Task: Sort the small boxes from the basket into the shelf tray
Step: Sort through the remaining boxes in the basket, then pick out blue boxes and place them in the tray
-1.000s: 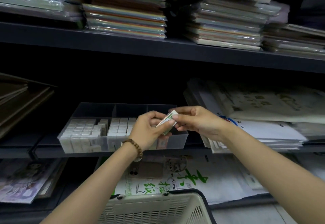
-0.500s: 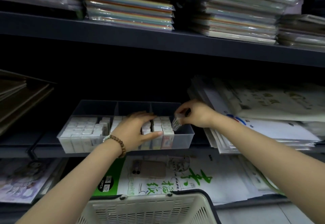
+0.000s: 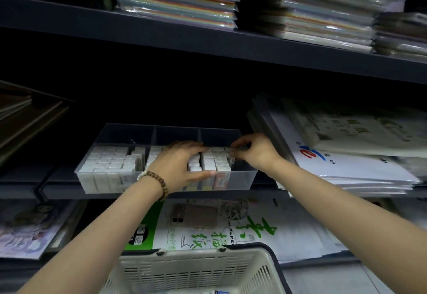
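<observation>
Right hand is pinching what looks like a small box (blurry), directly over the tray's right-hand compartment, mid-frame. Left hand rests flat on the middle rows.

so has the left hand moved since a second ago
Yes. Against the tray, the left hand went down and left, from meeting the right hand over the right compartment to lying on the middle compartment's boxes.

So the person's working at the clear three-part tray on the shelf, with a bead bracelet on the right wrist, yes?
Not quite. The head view shows the bead bracelet on the left wrist, by the left hand. The rest stands: the person is working at the clear three-part tray on the shelf, the right hand pinching a small box.
</observation>
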